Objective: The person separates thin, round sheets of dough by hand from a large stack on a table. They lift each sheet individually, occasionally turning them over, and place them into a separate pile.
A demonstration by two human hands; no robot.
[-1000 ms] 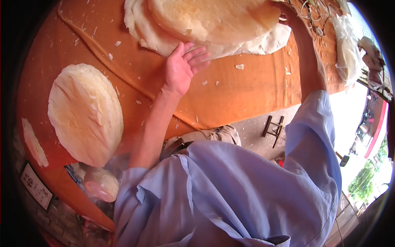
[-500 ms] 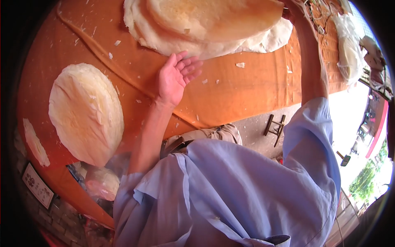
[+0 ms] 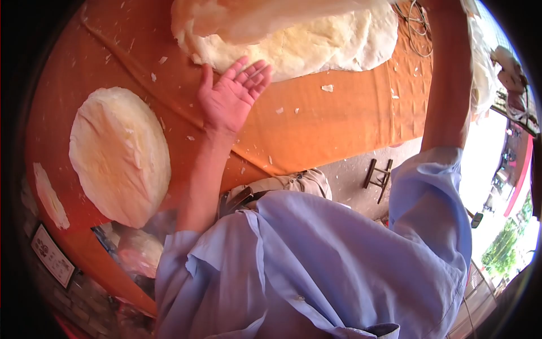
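My left hand (image 3: 230, 101) is open, palm up, its fingers spread at the front edge of a stack of large pale flatbreads (image 3: 350, 42). Above that stack, one thin tan flatbread (image 3: 243, 20) is raised and blurred, its near edge curling over the sheets below. My right forearm (image 3: 447, 79) reaches up past the stack's right side, and the hand itself lies beyond the top edge. A second pile of oval flatbreads (image 3: 119, 158) rests at the left.
An orange cloth (image 3: 316, 124) with scattered crumbs covers the table. A loose cable (image 3: 415, 34) and a clear plastic bag (image 3: 483, 68) are at the right. A small stool (image 3: 378, 179) stands on the floor; a framed sign (image 3: 52, 255) is at lower left.
The upper flatbread has shifted up and away, baring more of the stack beneath. My left hand has moved slightly left with fingers spreading; my right arm has moved right and its hand has left view.
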